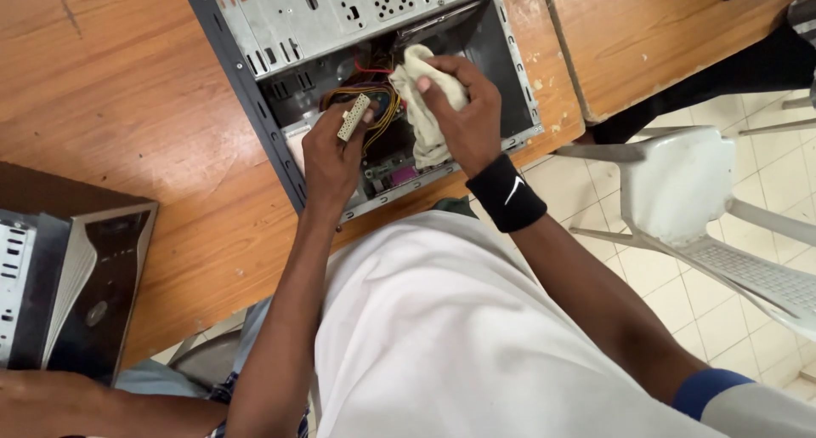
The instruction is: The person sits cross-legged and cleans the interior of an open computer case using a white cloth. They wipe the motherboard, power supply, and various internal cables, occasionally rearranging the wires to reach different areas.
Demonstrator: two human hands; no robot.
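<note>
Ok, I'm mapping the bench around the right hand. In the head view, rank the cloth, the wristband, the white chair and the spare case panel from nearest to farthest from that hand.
1. Cloth: gripped in the right hand, inside the open case.
2. Wristband: on that arm's wrist, just below the hand.
3. White chair: off to the right, on the tiled floor.
4. Case panel: far left, at the table's edge.

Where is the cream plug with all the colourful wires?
In the head view, the cream plug is pinched in the left hand, over the open computer case, just left of the cloth in the right hand.
</note>
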